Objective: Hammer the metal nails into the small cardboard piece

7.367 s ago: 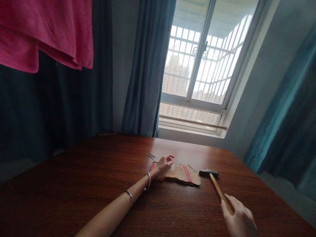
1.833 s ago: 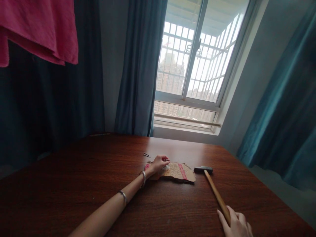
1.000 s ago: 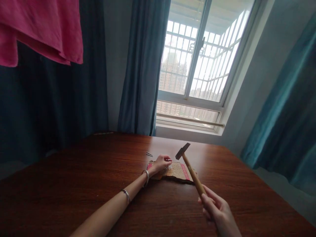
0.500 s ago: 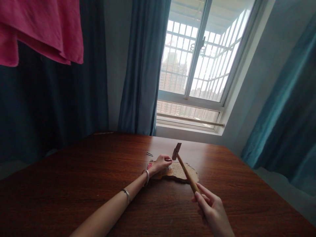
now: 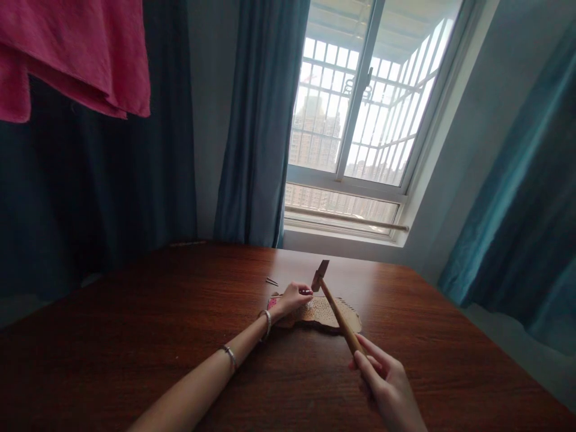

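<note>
My right hand (image 5: 381, 373) is closed round the wooden handle of a hammer (image 5: 338, 317). The hammer is raised at a slant, its head just right of my left fingertips. My left hand (image 5: 293, 299) is closed over the left part of a flat tan piece of leather-like material (image 5: 330, 311), dotted with many small marks and ragged along its near edge. A pink patch (image 5: 272, 302) shows at its left end. Whatever my left fingers pinch is hidden.
The piece lies on a brown wooden table (image 5: 135, 318). Beyond my left hand rest small thin metal pieces (image 5: 272, 281). A window (image 5: 351, 120) stands behind the table, with blue curtains (image 5: 256, 120) beside it. Pink cloth (image 5: 76, 60) hangs at upper left.
Both hands keep almost the same places. The hammer head sits very slightly further left; the whole view has shifted a little too.
</note>
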